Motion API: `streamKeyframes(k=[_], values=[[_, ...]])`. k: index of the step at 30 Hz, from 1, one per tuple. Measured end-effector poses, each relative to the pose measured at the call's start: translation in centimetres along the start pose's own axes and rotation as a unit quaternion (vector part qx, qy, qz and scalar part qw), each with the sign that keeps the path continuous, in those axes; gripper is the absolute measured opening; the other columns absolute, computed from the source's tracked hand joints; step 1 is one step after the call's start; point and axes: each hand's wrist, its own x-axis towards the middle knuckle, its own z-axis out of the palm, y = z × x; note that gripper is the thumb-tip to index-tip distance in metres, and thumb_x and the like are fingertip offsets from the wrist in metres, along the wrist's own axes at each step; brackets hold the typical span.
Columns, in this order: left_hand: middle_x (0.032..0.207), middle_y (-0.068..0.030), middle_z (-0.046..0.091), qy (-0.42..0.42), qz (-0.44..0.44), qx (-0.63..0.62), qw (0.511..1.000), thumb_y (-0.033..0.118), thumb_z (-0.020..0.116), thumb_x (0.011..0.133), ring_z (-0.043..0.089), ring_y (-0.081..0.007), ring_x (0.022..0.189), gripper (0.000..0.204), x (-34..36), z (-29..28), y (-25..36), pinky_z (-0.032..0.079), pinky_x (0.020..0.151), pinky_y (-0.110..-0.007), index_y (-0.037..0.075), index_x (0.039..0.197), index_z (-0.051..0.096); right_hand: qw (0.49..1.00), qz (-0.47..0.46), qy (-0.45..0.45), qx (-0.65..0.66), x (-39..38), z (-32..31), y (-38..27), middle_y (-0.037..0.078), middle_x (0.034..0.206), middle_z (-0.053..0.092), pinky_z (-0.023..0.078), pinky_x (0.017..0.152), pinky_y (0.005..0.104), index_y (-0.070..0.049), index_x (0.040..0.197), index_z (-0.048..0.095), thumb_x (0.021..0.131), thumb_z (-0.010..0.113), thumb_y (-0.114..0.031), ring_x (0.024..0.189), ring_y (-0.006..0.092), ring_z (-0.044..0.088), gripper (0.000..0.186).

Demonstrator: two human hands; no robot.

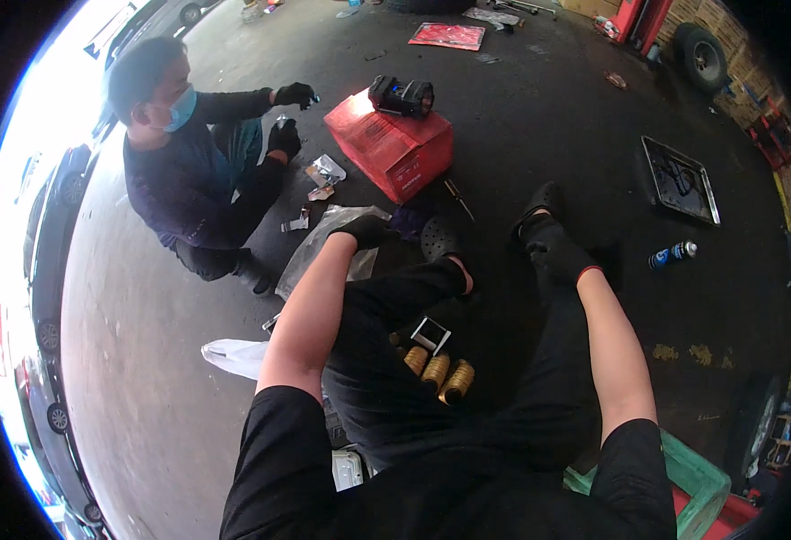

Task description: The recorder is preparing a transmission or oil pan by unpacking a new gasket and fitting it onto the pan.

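Note:
My left hand (366, 231), in a black glove, is low over a clear plastic bag (310, 265) and beside a dark purple cloth (411, 221). Its fingers blend into the dark surroundings. Against my right shin lies my right hand (560, 257), also black-gloved, its fingers hard to make out. Ahead stands a red cardboard box (395, 148) with a boxy black device (402, 96) on top. A thin screwdriver-like tool (459, 200) lies beside the box. Between my legs are several gold ribbed cylinders (436, 369) and a small silver frame (430, 336).
At the left a masked person (193, 162) crouches, wearing black gloves, near torn small packets (325, 171). To the right are a metal tray of dark liquid (681, 180) and a blue-and-black spray can (673, 255). A wheel (701, 56) stands far right; a green metal frame (697, 477) is near right.

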Motion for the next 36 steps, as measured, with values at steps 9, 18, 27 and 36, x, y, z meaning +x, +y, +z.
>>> streamKeyframes(k=[9, 18, 27, 36], values=[[0.131, -0.0129, 0.070, 0.021, 0.018, 0.007, 1.000, 0.060, 0.053, 0.099, 0.064, -0.0323, 0.122, 0.056, 0.2, 0.1, 0.0, 0.043, 0.109, -0.040, 0.013, 0.121, 0.075, 0.997, -0.068, 0.023, -0.037, 0.8, 0.7, 1.2, 0.012, 0.119, 0.073, 0.050, 0.102, 0.0420, -0.019, 0.109, 0.080, 0.083, 0.075, -0.034, 0.114, 0.0308, 0.067, 0.030], [0.123, -0.0137, 0.073, 0.016, -0.056, 0.041, 0.997, 0.066, 0.055, 0.095, 0.069, -0.0328, 0.110, 0.061, -1.6, -1.4, 2.0, 0.050, 0.098, -0.041, 0.013, 0.114, 0.078, 0.985, -0.146, 0.062, -0.060, 1.3, 1.9, 2.1, 0.009, 0.115, 0.075, 0.052, 0.098, 0.0424, -0.019, 0.106, 0.080, 0.083, 0.075, -0.038, 0.109, 0.0281, 0.069, 0.030], [0.128, -0.0114, 0.072, 0.011, -0.104, 0.044, 0.993, 0.045, 0.061, 0.094, 0.069, -0.0293, 0.116, 0.045, -4.5, -3.7, 4.8, 0.051, 0.099, -0.039, 0.015, 0.124, 0.074, 0.990, -0.112, 0.027, -0.082, 2.7, 4.0, 4.1, 0.010, 0.118, 0.075, 0.052, 0.100, 0.0410, -0.022, 0.104, 0.081, 0.086, 0.072, -0.038, 0.111, 0.0287, 0.068, 0.026], [0.104, -0.0092, 0.078, -0.044, -0.066, -0.057, 0.995, 0.067, 0.053, 0.096, 0.072, -0.0233, 0.098, 0.064, 0.1, 0.3, 0.0, 0.049, 0.094, -0.039, 0.009, 0.109, 0.079, 0.988, -0.120, 0.016, -0.101, 2.2, 4.1, 4.2, 0.007, 0.116, 0.075, 0.051, 0.101, 0.0409, -0.025, 0.106, 0.080, 0.085, 0.072, -0.040, 0.111, 0.0266, 0.068, 0.027]])
